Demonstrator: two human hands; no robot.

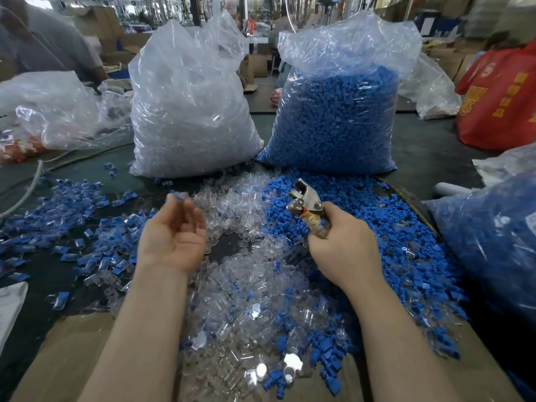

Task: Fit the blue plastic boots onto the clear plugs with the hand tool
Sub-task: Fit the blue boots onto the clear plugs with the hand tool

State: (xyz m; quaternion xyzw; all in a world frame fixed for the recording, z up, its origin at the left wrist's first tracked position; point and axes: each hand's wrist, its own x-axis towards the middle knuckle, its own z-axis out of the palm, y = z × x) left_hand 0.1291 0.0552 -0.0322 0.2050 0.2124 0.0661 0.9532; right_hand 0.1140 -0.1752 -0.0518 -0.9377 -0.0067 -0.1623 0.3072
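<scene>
My right hand (345, 245) grips the taped handles of a metal hand tool (304, 200), whose jaws point up and left and look empty. My left hand (174, 233) is palm up and blurred, with a small blue-and-clear piece (179, 196) at its fingertips. Whether the fingers pinch it I cannot tell. Loose clear plugs (246, 285) lie heaped between my arms. Loose blue boots (377, 221) are piled to the right. Fitted blue-and-clear pieces (87, 216) are scattered on the left.
Two tall plastic bags stand behind the piles: one of clear plugs (191, 111), one of blue boots (336, 117). Another bag of blue parts (493, 236) is at the right, a red bag (504, 94) beyond it. A person (43, 39) is at the far left.
</scene>
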